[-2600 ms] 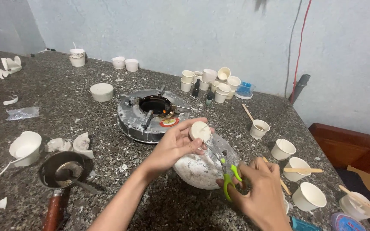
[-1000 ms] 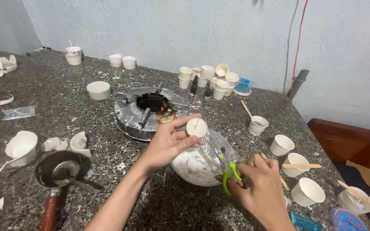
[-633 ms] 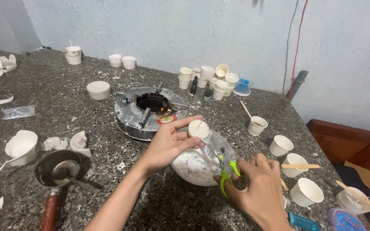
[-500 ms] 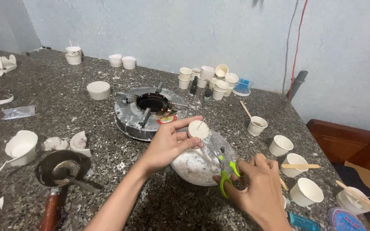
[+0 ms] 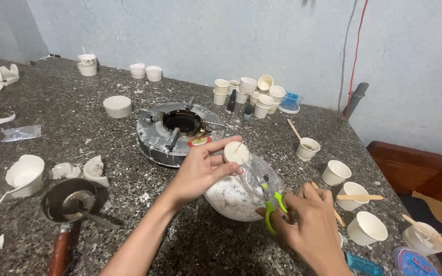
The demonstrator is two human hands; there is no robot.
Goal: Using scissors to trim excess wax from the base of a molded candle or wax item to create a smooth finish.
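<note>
Green scissors [image 5: 269,207] stay beside candle [image 5: 237,152].

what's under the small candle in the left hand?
Below the small round white candle, pinched by the left hand, sits a clear bowl of white wax scraps. The hands and green-handled scissors cover part of its contents.

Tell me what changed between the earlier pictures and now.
Very little. The left hand still holds the small white candle over the bowl; the right hand keeps the green-handled scissors, blades pointing at the candle. The burner and cups stayed put.
</note>
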